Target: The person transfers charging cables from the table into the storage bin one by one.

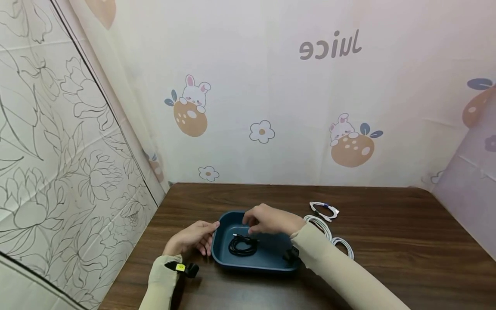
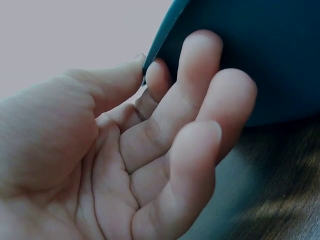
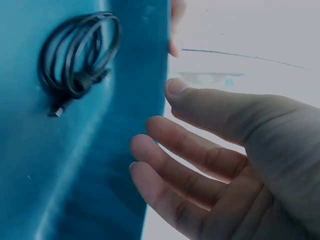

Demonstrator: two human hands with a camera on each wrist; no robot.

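Observation:
A blue rectangular tray (image 1: 267, 255) with rounded corners rests on the table. Inside it lies a coiled black cable (image 1: 243, 246), and the right wrist view shows its metal plug and the tie around the coil. My left hand (image 1: 193, 237) pinches the tray's left rim, thumb at the top edge and fingers against the outer wall. Over the tray's back part hovers my right hand (image 1: 269, 219), its fingers loosely bent with nothing between them. In the right wrist view these fingers (image 3: 170, 172) are apart from the black cable.
Right of the tray, partly behind the right forearm, are coiled white cables (image 1: 318, 224); another white cable (image 1: 324, 211) with a blue-marked plug lies farther back. The dark wooden table (image 1: 395, 232) meets a printed curtain (image 1: 263, 94) at its back edge.

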